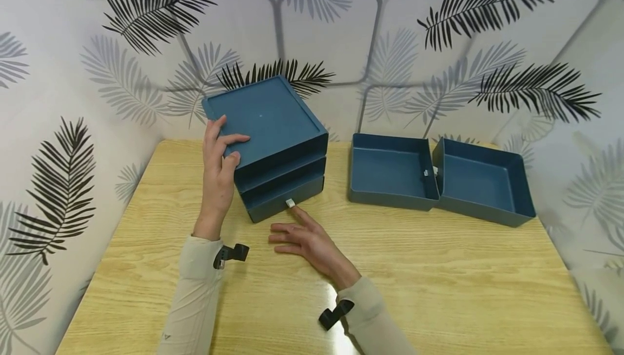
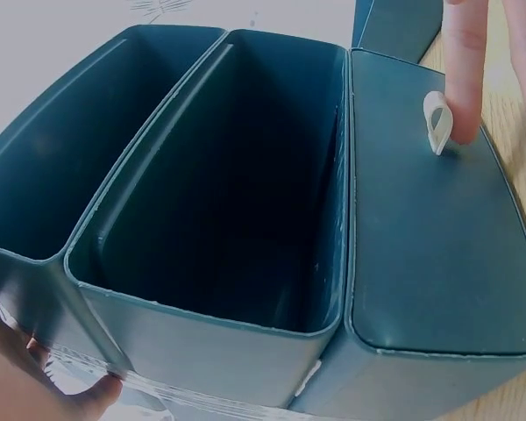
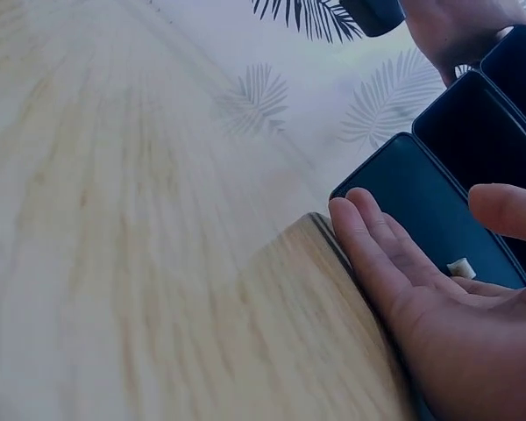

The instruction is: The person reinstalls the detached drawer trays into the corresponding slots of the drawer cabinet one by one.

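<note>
A blue plastic three-tier drawer cabinet (image 1: 265,114) stands at an angle on the table. Its upper two slots gape, while the lowest drawer (image 2: 434,254) sits in its slot. My left hand (image 1: 218,165) rests on the cabinet's left upper edge, fingers spread over the top and side. From the front, my right hand (image 1: 314,244) reaches toward the lowest drawer with fingers extended. Its index fingertip is right at the small white pull loop (image 2: 437,123) on the drawer front. In the right wrist view, the other fingers lie low along that front.
Two pulled-out blue drawers stand to the right of the cabinet, a left one (image 1: 387,168) and a right one (image 1: 480,181), touching or nearly so. The wooden table (image 1: 439,290) meets a leaf-patterned backdrop (image 1: 326,35) behind. Each sleeve carries a black wrist camera.
</note>
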The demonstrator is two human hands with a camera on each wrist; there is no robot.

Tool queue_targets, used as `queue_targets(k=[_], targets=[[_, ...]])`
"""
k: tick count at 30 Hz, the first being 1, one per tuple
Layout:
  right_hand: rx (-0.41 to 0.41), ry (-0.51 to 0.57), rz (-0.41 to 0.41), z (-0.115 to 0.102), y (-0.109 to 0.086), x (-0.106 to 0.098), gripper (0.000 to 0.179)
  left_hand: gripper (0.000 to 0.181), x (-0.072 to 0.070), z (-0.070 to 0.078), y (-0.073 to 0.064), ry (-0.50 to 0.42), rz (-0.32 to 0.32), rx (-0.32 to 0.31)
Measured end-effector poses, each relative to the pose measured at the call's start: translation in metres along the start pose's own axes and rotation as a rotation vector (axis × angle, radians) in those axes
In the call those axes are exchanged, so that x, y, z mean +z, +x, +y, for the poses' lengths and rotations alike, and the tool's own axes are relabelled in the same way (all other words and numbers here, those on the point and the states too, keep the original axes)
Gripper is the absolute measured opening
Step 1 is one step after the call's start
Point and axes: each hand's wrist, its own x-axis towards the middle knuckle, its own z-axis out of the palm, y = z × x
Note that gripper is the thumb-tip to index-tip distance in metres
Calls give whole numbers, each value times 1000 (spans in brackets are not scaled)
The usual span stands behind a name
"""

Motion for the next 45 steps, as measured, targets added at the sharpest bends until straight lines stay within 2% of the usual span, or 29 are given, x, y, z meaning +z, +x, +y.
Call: queue_targets(k=[7, 14, 26, 31, 34, 37, 40, 45], targets=[[-57, -97, 54, -9, -10, -7, 69, 38, 1, -1, 1, -6, 6, 14], [-114, -249, 218, -26, -28, -23, 61, 38, 1, 1, 1, -4, 4, 8], [-279, -695, 566, -54, -60, -54, 29, 38, 1, 3, 0, -7, 9, 8], [-450, -888, 720, -65, -73, -60, 19, 38, 2, 3, 0, -7, 10, 14], [-565, -1041, 788, -71, -80, -64, 14, 38, 2, 4, 0, -4, 7, 12], [-641, -1178, 842, -75, -86, -70, 11, 37, 2, 4, 0, -4, 7, -3], [-672, -1279, 893, -76, -91, -79, 12, 37, 2, 3, 0, -2, 8, -17], [-669, -1393, 961, -79, -96, -93, 18, 36, 2, 3, 0, -3, 9, -20]])
